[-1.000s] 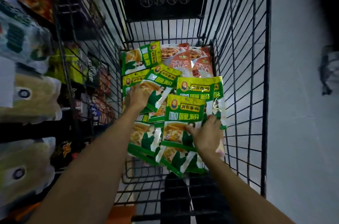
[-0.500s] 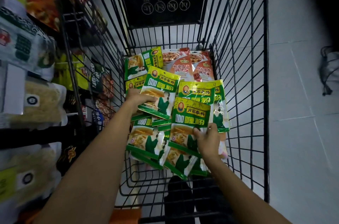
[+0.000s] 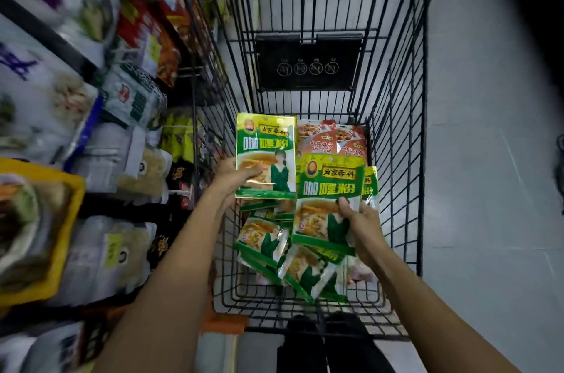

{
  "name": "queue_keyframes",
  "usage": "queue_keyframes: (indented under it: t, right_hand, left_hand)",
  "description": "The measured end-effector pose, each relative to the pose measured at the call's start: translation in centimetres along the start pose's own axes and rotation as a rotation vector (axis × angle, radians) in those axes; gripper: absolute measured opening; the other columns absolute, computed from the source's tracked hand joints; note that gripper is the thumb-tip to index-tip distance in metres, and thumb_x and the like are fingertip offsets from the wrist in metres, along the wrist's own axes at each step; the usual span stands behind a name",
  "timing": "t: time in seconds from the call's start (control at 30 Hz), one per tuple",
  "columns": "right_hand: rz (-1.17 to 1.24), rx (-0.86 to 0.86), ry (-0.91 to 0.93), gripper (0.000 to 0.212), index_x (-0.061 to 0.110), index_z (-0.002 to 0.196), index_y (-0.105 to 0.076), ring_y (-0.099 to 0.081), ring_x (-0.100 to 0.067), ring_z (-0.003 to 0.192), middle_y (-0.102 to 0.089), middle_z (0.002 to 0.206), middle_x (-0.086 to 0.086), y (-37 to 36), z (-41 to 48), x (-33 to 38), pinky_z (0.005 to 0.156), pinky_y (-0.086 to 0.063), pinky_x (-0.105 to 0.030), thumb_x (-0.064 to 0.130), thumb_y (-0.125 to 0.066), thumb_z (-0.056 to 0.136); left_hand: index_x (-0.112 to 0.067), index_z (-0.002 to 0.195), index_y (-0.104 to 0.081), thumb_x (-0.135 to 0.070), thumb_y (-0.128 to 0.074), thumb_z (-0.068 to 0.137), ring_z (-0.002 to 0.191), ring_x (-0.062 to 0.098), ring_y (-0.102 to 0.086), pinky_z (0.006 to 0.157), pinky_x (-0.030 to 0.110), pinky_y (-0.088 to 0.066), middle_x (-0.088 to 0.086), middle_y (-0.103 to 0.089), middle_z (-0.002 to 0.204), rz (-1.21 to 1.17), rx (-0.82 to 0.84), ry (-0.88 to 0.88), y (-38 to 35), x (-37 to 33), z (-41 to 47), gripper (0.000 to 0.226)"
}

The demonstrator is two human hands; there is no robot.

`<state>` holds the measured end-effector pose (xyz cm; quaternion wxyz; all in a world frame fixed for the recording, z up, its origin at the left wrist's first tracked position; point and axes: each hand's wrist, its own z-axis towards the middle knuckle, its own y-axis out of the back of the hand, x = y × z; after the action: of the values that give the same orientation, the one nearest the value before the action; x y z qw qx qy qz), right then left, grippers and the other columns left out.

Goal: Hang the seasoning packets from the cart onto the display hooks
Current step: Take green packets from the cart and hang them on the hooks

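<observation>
Both grips clenched on green seasoning packets over the cart (image 3: 396,116): right hand (image 3: 361,221) pinches one packet (image 3: 328,207), left hand (image 3: 233,175) holds another (image 3: 265,155) raised upright. Loose green packets (image 3: 274,247) lie in the basket below; red packets (image 3: 329,137) sit at the far end, stocked shelves (image 3: 76,128) on the left.

Black wire cart (image 3: 393,116) holds loose green packets (image 3: 262,243) and red packets (image 3: 331,137).

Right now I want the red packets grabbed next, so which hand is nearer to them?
Right, narrowly. The right hand holds a green packet directly below the red packets; the left hand holds another green packet to their left.
</observation>
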<state>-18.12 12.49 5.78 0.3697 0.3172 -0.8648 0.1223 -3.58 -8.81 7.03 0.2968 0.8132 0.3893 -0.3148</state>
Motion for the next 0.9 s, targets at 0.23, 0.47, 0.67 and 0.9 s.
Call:
queue_keyframes:
  t: [0.23, 0.47, 0.67, 0.9]
  right_hand:
    - [-0.007, 0.256, 0.198, 0.023, 0.01, 0.076, -0.055, -0.063, -0.015, 0.057, -0.064, 0.055, 0.007, -1.2, -4.7, 10.4, 0.047, -0.049, -0.019, 0.025, -0.062, 0.092]
    - [-0.02, 0.586, 0.43, 0.013, 0.008, 0.076, -0.063, -0.067, -0.007, 0.055, -0.069, 0.06, 0.005, -5.7, -13.0, 20.4, 0.047, -0.05, -0.02, 0.015, -0.069, 0.085]
    - [-0.023, 0.852, 0.601, 0.026, 0.013, 0.065, -0.055, -0.062, -0.006, 0.051, -0.063, 0.054, 0.007, -10.6, -20.7, 27.6, 0.048, -0.047, -0.017, 0.016, -0.07, 0.085]
    - [-0.116, 1.107, 0.825, 0.032, 0.014, 0.058, -0.061, -0.061, -0.024, 0.063, -0.062, 0.063, -0.011, -16.0, -32.4, 32.4, 0.061, -0.048, -0.032, 0.038, -0.075, 0.074]
  left_hand:
    - [-0.005, 0.118, -0.06, -0.013, -0.078, 0.077, 0.1, 0.012, -0.064, 0.086, 0.03, -0.054, 0.009, -0.062, 0.12, -0.106, -0.242, -0.183, 6.0, -6.9, -9.6, 0.045]
    - [-0.011, 0.124, -0.056, -0.05, -0.073, 0.077, 0.099, 0.023, -0.06, 0.084, 0.04, -0.051, 0.006, -0.062, 0.11, -0.178, -0.587, -0.497, 11.4, -13.8, -22.8, 0.064]
    - [-0.031, 0.086, -0.058, -0.057, -0.065, 0.078, 0.073, 0.007, -0.06, 0.067, 0.026, -0.047, -0.013, -0.064, 0.08, -0.054, -0.886, -0.822, 16.2, -18.3, -35.7, 0.028]
    - [-0.039, 0.091, -0.062, -0.041, -0.065, 0.084, 0.061, -0.012, -0.056, 0.056, 0.01, -0.043, -0.028, -0.065, 0.073, 0.022, -1.317, -0.962, 20.1, -19.5, -50.3, 0.008]
